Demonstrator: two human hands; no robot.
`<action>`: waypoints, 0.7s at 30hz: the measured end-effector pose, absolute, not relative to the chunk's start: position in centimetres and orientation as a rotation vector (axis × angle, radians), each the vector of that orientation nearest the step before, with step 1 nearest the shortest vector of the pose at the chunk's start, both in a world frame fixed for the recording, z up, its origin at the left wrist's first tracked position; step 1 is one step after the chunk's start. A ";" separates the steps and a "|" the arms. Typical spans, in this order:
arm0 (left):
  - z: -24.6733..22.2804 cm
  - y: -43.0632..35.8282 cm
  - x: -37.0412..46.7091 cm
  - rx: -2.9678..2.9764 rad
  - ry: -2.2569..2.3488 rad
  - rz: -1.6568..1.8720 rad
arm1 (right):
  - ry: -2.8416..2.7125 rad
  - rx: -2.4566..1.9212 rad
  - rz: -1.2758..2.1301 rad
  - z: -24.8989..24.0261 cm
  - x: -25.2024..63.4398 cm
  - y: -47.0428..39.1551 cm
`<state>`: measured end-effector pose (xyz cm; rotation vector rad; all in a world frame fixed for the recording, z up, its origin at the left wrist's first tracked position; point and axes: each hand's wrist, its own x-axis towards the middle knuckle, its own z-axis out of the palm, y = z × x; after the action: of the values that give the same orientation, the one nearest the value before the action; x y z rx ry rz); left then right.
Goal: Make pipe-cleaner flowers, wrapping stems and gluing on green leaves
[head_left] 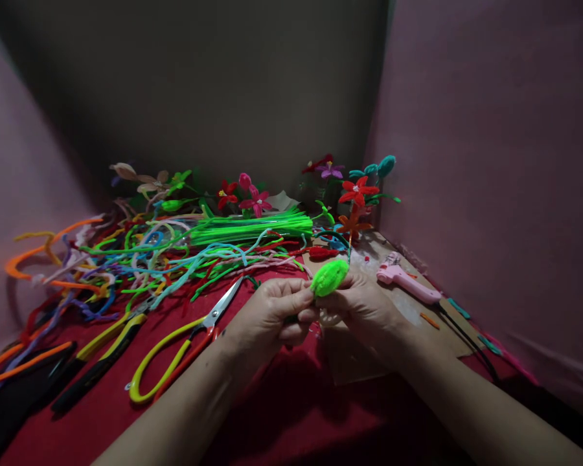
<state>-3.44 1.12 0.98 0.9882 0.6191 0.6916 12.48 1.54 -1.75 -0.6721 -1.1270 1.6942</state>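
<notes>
A bright green fuzzy bud (329,278), oval and slightly tilted, is held between both hands near the middle of the view. My left hand (287,309) pinches its lower left end, fingers curled. On its right side my right hand (352,301) grips it with thumb and fingers closed; part of that hand is hidden behind the bud. Just left of my left hand lie scissors (212,317) with yellow and red handles, blades pointing away.
Pliers (114,343) lie left of the scissors. Loose coloured pipe cleaners (199,265) and a green bundle (257,226) spread behind. Fuzzy flowers (357,191) stand at the back. A pink glue gun (411,281) rests on cardboard (454,336) at right, its cord trailing forward.
</notes>
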 end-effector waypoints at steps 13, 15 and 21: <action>1.2 0.6 -2.5 1.372 0.852 1.029 | -1.026 -0.574 1.633 -1.5 11.7 1.3; 1.1 0.3 -2.3 1.516 0.935 1.124 | -0.994 -0.587 1.622 -1.5 11.5 1.1; 0.5 -0.1 -2.4 1.883 1.143 1.260 | -0.994 -0.620 1.496 -1.3 11.1 0.7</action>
<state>-2.44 -0.14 0.51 1.8825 1.1435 1.2605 11.10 0.66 -1.27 -0.6202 -0.9938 1.4956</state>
